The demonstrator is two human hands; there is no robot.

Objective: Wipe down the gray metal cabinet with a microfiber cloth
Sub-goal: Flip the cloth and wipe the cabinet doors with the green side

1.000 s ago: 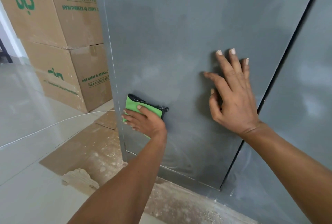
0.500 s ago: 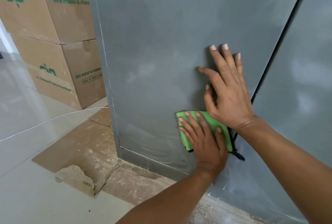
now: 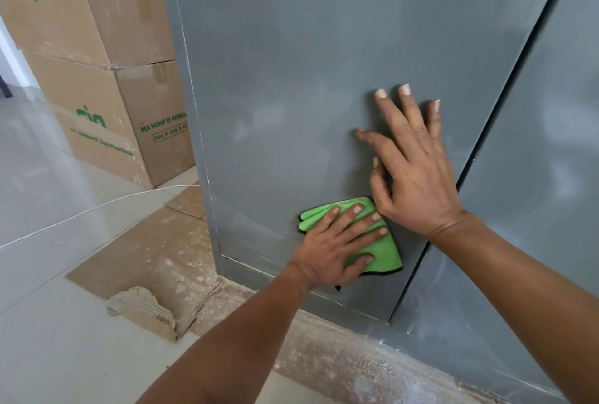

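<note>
- Low on the cabinet (image 3: 291, 79) door, near its bottom edge, I see my left hand (image 3: 334, 251) pressing the cloth (image 3: 382, 248) flat, fingers straight and slightly spread over it.
- Folded green cloth, dark trim, peeks past my fingertips.
- My right hand (image 3: 418, 177) rests just above, fingers straight, palm on gray metal.

Quick count – two hands, left (image 3: 334, 248) and right (image 3: 411, 173), one green cloth (image 3: 384, 249), one gray cabinet (image 3: 308, 63), two stacked cardboard boxes (image 3: 107, 57) – plus one white cable (image 3: 81, 212).
</note>
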